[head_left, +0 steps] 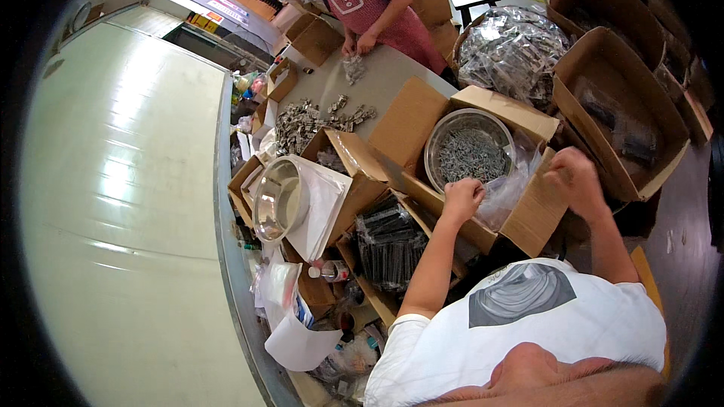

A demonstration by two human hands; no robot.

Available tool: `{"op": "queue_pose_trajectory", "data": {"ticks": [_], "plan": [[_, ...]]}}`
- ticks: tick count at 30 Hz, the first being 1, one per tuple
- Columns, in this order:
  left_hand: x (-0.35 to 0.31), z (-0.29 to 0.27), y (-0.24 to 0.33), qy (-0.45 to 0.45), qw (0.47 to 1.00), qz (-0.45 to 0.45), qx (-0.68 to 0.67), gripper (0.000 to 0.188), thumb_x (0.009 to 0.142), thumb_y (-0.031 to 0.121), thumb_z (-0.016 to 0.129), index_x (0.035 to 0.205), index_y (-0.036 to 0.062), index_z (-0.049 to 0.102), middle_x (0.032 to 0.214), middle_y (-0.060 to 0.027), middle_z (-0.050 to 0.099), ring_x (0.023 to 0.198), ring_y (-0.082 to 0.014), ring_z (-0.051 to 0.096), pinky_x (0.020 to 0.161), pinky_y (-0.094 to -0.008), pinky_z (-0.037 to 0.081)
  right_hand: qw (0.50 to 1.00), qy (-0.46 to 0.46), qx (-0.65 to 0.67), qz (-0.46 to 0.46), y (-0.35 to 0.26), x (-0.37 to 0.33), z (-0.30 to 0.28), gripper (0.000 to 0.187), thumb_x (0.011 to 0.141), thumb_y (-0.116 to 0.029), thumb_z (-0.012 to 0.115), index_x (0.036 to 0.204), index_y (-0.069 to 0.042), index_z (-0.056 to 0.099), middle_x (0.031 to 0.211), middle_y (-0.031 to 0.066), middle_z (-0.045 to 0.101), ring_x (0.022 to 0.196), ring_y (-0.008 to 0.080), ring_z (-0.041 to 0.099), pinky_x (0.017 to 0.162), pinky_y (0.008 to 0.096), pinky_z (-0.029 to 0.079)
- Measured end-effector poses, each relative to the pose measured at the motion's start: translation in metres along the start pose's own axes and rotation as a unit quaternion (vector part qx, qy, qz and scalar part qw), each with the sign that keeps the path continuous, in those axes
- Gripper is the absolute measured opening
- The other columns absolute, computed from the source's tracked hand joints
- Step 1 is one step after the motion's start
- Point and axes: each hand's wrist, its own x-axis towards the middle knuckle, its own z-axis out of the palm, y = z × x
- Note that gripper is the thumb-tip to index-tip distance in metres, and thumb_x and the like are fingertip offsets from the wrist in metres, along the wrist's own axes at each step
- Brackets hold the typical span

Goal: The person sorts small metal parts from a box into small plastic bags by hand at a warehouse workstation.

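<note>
A steel basin (pixel 435 161) full of small grey screw-like metal pieces (pixel 473 155) sits in an open cardboard box (pixel 424 194) in front of me. My left hand (pixel 464 200) is closed at the basin's near rim; whatever its fingers pinch is too small to make out. Beside that hand, a clear plastic bag (pixel 501 200) lies crumpled between the basin and the box flap (pixel 537 209). Above the flap, to the right, my right hand (pixel 578 179) has curled fingers smeared by motion, so its grip is unclear.
Across the grey table (pixel 392 68) a person in a red apron (pixel 366 0) handles a small clear bag (pixel 353 69). Metal parts (pixel 302 122) lie piled there. A second steel bowl (pixel 277 200) stands left, above black packaged strips (pixel 389 245). Large cartons (pixel 615 53) crowd the right.
</note>
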Motion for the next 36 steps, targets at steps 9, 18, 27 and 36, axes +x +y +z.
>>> {"op": "queue_pose_trajectory", "data": {"ticks": [9, 18, 27, 36], "plan": [[-0.066, -0.001, 0.030, 0.243, 0.800, -0.089, -0.541, 0.015, 0.094, 0.018, 0.057, 0.086, 0.0057, 0.054, 0.076, 0.0027, 0.054, 0.067, -0.0044, 0.046, 0.063, -0.0203, 0.039, 0.728, -0.228, 0.509, 0.398, -0.015, -0.022, 0.113, 0.048, 0.087, -0.027, 0.066, 0.123, 0.002, 0.053, 0.092, 0.0096, 0.063, 0.086, 0.0150, 0.060, 0.073, 0.0282, 0.049], [-0.129, -0.005, 0.056, 0.278, 0.716, -0.104, -0.632, 0.040, 0.086, 0.021, 0.069, 0.116, 0.0019, 0.051, 0.104, -0.0039, 0.059, 0.091, -0.0111, 0.055, 0.083, -0.0258, 0.043, 0.831, -0.356, 0.385, 0.184, -0.044, -0.005, 0.139, 0.006, 0.086, -0.007, 0.062, 0.082, -0.002, 0.061, 0.071, 0.0001, 0.057, 0.066, 0.0089, 0.053, 0.059, 0.0248, 0.043], [-0.179, -0.005, 0.026, 0.328, 0.705, -0.158, -0.608, 0.021, 0.091, 0.020, 0.062, 0.093, 0.0001, 0.067, 0.079, -0.0023, 0.065, 0.071, -0.0072, 0.056, 0.068, -0.0212, 0.045, 0.855, -0.431, 0.265, 0.116, -0.070, -0.002, 0.150, 0.013, 0.081, -0.008, 0.069, 0.082, 0.002, 0.060, 0.069, 0.0029, 0.057, 0.066, 0.0076, 0.050, 0.058, 0.0259, 0.042], [-0.216, 0.006, 0.002, 0.395, 0.681, -0.098, -0.608, 0.020, 0.083, 0.015, 0.072, 0.071, 0.0058, 0.059, 0.067, 0.0051, 0.052, 0.060, -0.0041, 0.041, 0.054, -0.0211, 0.033, 0.885, -0.394, 0.248, -0.002, -0.096, 0.003, 0.161, 0.011, 0.080, -0.007, 0.069, 0.084, -0.001, 0.060, 0.074, 0.0039, 0.057, 0.066, 0.0117, 0.052, 0.059, 0.0263, 0.043]]}}
